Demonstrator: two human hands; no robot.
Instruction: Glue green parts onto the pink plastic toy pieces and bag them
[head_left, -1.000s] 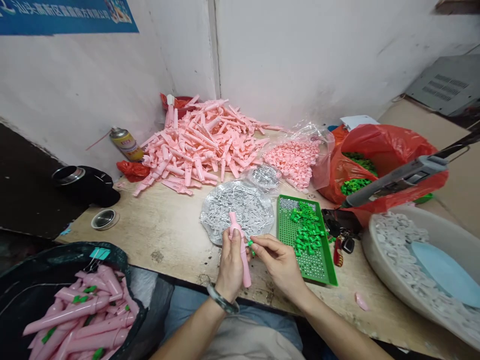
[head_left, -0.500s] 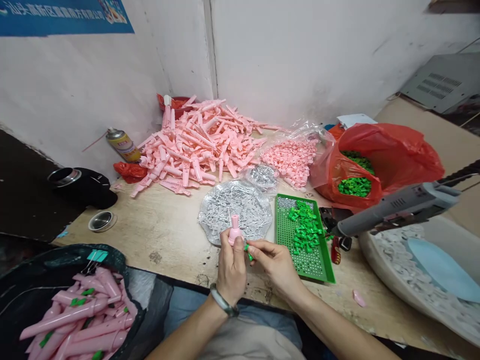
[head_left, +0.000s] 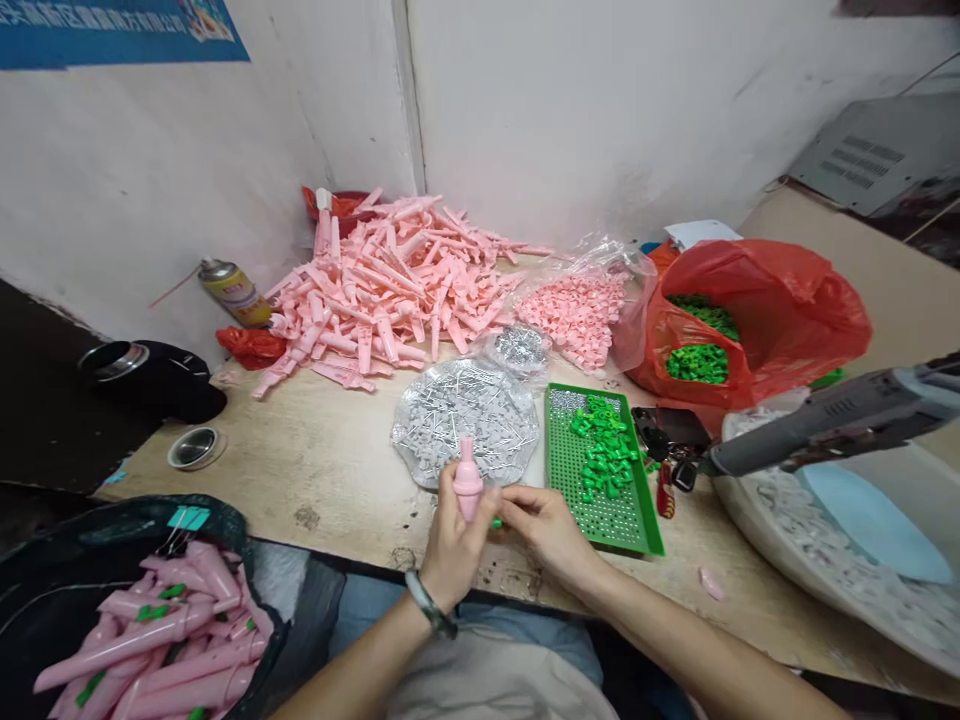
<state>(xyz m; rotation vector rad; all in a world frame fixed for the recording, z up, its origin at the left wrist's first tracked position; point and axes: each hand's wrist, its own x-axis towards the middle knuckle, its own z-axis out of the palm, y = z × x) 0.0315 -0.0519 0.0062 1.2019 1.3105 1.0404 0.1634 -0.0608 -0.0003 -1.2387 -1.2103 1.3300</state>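
My left hand (head_left: 452,540) grips a pink plastic tube (head_left: 468,482) upright, its narrow top standing above the fingers and its lower part hidden in the hand. My right hand (head_left: 547,530) pinches a small green plastic piece (head_left: 496,522) close beside the tube. Just ahead of the hands lies a clear bag of grey pin-like parts (head_left: 465,430). To the right is a green perforated tray (head_left: 607,525) holding green pieces. A black bin (head_left: 112,530) of pink tubes with green parts sits at lower left.
A large heap of pink plastic parts (head_left: 382,290) lies against the wall, beside a bag of pink rings (head_left: 577,310) and a red bag of green pieces (head_left: 757,320). A glue gun (head_left: 825,430) hangs over a white basin (head_left: 825,550) at right.
The pink tube has tilted in my left hand, so its long lower part no longer shows below the fingers. My right hand stays by it. The whole view has shifted slightly.
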